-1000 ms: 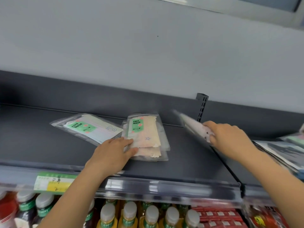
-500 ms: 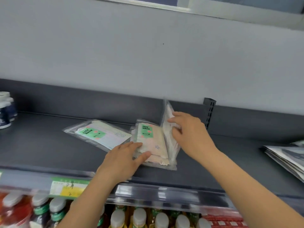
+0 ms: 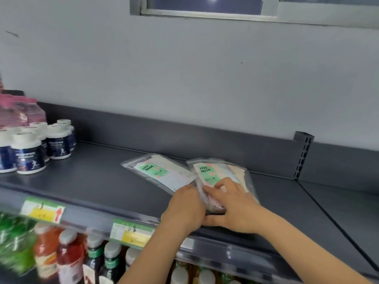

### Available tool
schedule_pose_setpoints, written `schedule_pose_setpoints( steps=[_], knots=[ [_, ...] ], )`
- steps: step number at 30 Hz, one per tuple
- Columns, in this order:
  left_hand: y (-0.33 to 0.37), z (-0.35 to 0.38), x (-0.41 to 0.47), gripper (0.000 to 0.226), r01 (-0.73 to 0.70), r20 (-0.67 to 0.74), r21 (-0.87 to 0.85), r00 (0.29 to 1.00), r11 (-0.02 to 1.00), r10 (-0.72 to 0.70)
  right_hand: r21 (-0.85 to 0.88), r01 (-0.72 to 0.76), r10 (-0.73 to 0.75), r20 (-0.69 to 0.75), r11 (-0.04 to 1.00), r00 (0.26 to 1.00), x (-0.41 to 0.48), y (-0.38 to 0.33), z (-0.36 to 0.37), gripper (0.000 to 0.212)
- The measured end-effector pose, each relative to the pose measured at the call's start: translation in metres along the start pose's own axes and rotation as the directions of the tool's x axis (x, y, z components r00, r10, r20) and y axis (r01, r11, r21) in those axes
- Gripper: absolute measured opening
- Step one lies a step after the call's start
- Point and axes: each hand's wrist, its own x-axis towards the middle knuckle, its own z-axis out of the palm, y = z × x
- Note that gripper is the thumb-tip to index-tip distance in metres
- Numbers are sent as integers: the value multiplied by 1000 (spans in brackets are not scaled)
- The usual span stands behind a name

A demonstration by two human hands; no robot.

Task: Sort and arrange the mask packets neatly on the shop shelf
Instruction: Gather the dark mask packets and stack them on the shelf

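Note:
A stack of clear mask packets (image 3: pixel 217 173) with a green "FACE MASK" label lies on the dark grey shelf (image 3: pixel 102 181). My right hand (image 3: pixel 231 203) lies over the stack's near end, fingers bent on top and thumb under the front edge. At the stack's left edge my left hand (image 3: pixel 184 208) grips with curled fingers. A single mask packet (image 3: pixel 162 174) lies flat and askew just left of the stack, its corner tucked under it.
White-capped dark blue supplement bottles (image 3: pixel 30 152) stand at the shelf's left end, with pink packs (image 3: pixel 18 113) behind them. A slotted upright post (image 3: pixel 302 154) and a divider line mark the shelf's right section. Drink bottles (image 3: pixel 69 257) fill the shelf below.
My right hand carried a packet in from the right, set it on the stack and now lies over it. My left hand slid to the stack's left edge. The view swung left.

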Motion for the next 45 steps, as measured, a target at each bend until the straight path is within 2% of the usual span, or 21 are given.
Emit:
schedule_pose_setpoints(
  steps=[4,7,9,11,13,15,17,19,23,25,27,28,30,31,32,34,36,38,41,43,45],
  knots=[
    [-1,0,0,34,-58,-13,61,998,996,59,-42,-11,7,-92,999,996,-2,10,13,91],
    [-1,-2,0,29,-81,1,121,997,989,81,-34,-21,18,-74,999,997,-2,13,15,88],
    [-3,-9,3,29,-94,-27,254,994,963,104,-29,-21,19,-50,999,999,-1,12,14,85],
    [-9,-21,11,42,-69,-83,470,989,880,121,-21,-19,18,-44,1000,999,0,12,13,85],
    [-17,-35,21,69,11,-32,563,999,826,9,-5,-19,19,-40,1000,999,1,12,14,86],
    [-29,-46,31,86,81,86,546,985,834,-152,1,-19,19,-30,1000,999,2,13,14,87],
    [-40,-52,39,74,82,136,538,974,839,-182,3,-17,17,-17,1000,1000,3,13,14,88],
    [-47,-56,44,55,34,90,606,990,795,-110,12,-14,14,-12,1000,1000,4,15,13,89],
    [-45,-58,42,31,-127,132,857,991,500,24,29,-10,10,-10,1000,1000,3,16,13,92],
    [-46,-66,44,26,-141,151,885,988,443,14,45,-13,13,-10,999,1000,3,15,13,94],
    [-48,-79,46,27,-55,79,846,997,531,-23,70,-23,24,-13,997,1000,2,13,14,97],
    [-50,-86,47,27,37,-20,764,999,644,-33,80,-30,31,-18,996,999,2,13,15,99],
    [-50,-99,45,25,195,-282,487,958,851,-59,84,-40,43,-27,996,999,1,12,16,102],
    [-47,-103,43,25,207,-407,327,912,922,-60,85,-41,44,-30,995,999,1,12,16,104],
    [-42,-106,40,25,162,-507,172,860,972,-53,90,-41,44,-29,995,999,1,12,15,105],
    [-26,-104,34,25,-38,-617,-62,787,997,-9,108,-35,37,-19,994,999,1,13,14,107],
    [-6,-95,25,22,-209,-637,-72,762,975,116,133,-22,24,-16,991,1000,0,15,12,108],
    [9,-77,19,17,-298,-568,61,774,953,279,163,7,-5,-16,987,1000,-2,18,10,108],
    [18,-48,13,22,-310,-202,254,909,916,364,338,74,-85,18,938,996,-8,26,1,99],
    [17,-32,12,25,-290,35,350,954,891,297,544,108,-139,16,832,990,-16,39,-10,71],
    [13,-27,11,23,-278,99,389,961,878,260,752,92,-105,-31,652,994,-28,58,-25,32]
  ],
)
